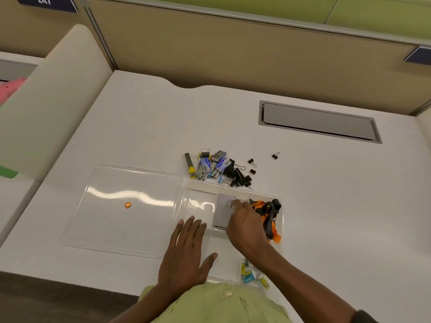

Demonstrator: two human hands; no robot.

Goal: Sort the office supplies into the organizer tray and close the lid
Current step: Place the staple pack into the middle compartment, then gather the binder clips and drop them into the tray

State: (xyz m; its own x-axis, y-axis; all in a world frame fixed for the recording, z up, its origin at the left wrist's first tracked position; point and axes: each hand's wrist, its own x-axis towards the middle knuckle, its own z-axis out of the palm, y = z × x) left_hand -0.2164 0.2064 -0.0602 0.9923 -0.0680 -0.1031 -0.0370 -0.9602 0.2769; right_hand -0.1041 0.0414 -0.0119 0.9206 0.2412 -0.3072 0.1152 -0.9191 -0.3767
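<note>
Nearest: small erasers (249, 275), teal and yellow wrapped, in the near right compartment of the clear organizer tray (281, 201). Light, firm, easy to pinch by the sides.

Left hand (186, 250): palm down on the near left part of the tray, fingers (190, 226) spread flat, holding nothing; it looks to be steadying the tray.

Right hand (247, 226): over the tray's middle, fingers drawn together on the top edge of a grey card stack (222, 212); whether they pinch it or only press it I cannot tell. Thin, smooth, likely slippery on plastic; best lifted by an edge.

Orange and black lanyards (270, 214): bundled in the far right compartment. Soft, limp, prone to spill over the wall; gather as a bunch.

Clear lid (112, 229): flat on the tabletop (338, 206), just left of the tray, a small orange sticker (127, 205) on it. Light, flexible, glossy; take by the rim.

Beyond the tray, unsorted pile: black binder clips (242, 179), staple boxes (220, 160), a yellow-capped tube (192, 171). Hard, small; clips tangle. A stray binder clip (275, 155) lies well apart to the right.
</note>
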